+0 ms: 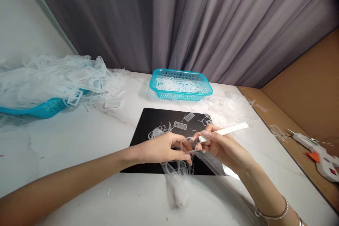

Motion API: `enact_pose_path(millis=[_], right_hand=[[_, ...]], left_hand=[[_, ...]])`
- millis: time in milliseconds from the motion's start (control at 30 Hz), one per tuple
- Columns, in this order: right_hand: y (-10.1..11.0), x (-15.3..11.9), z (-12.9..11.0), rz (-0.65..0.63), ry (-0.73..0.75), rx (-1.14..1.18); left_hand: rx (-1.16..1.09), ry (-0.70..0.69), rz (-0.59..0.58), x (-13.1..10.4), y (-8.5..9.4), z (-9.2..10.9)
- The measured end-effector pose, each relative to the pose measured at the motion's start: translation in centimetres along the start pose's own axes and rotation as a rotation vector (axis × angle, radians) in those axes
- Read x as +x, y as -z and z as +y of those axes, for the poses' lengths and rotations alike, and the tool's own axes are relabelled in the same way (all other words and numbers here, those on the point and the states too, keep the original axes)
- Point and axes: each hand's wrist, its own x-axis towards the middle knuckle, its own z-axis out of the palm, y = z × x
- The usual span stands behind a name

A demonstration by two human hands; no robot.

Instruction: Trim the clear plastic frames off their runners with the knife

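Note:
Over a black mat (156,117), my left hand (161,148) pinches a thin, translucent plastic frame (195,151) between thumb and fingers. My right hand (225,148) is closed around a white, flat stick-like tool (234,128), its far end pointing up to the right. The tool's working tip is hard to make out among the fingers. The fingertips of both hands meet around the plastic frame. Beneath my left hand lies a tangle of clear plastic strips (180,169). Small clear rectangular pieces (180,125) rest on the mat beyond the hands.
A blue basket (182,95) holding thin white strips stands behind the mat. At the left, translucent plastic frames (66,77) are heaped over another blue basket (50,108). Clear scraps (227,107) lie right of the mat. A glue gun (315,152) rests on the brown surface.

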Motion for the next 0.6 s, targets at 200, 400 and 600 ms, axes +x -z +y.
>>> enact_pose_path(millis=[200,400,600], right_hand=[[1.1,0.6,0.2,0.138,-0.045,0.011],[1.8,0.9,0.2,0.157,-0.082,0.062],[2.2,1.0,0.6,0.148,-0.114,0.196]], left_hand=[[-0.179,0.108,0.003,0.0,0.1,-0.8],[-0.186,0.14,0.04,-0.1,0.8,-1.4],[-0.157,0.138,0.028,-0.1,1.1,-1.4]])
